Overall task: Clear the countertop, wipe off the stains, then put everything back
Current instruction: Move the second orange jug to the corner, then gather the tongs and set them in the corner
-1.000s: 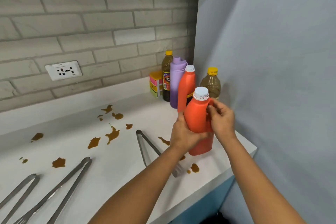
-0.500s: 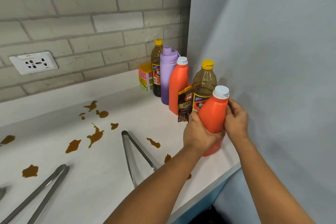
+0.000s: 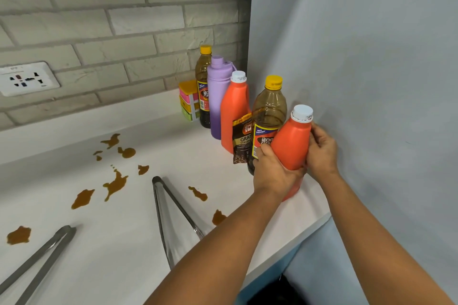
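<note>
Since a moment ago, you have carried the orange bottle point(image 3: 292, 146) to the right, closer to the grey wall point(image 3: 371, 57). It now leans to the right at the far right end of the white bench point(image 3: 138, 255), just in front of a brown bottle with a yellow cap point(image 3: 269, 111). Your left hand point(image 3: 272, 171) wraps its grip round the bottle's left side. Your right hand point(image 3: 322, 153) curls its grip round the right side. I cannot tell if the bottom touches the bench. Behind stand a second orange bottle point(image 3: 234, 111), a purple flask point(image 3: 219, 96), 1 more brown bottle point(image 3: 203, 86) and a coffee packet point(image 3: 243, 141). Brown stains point(image 3: 115, 184) dot the bench, and 2 metal tongs point(image 3: 171, 215) lie among them.
</note>
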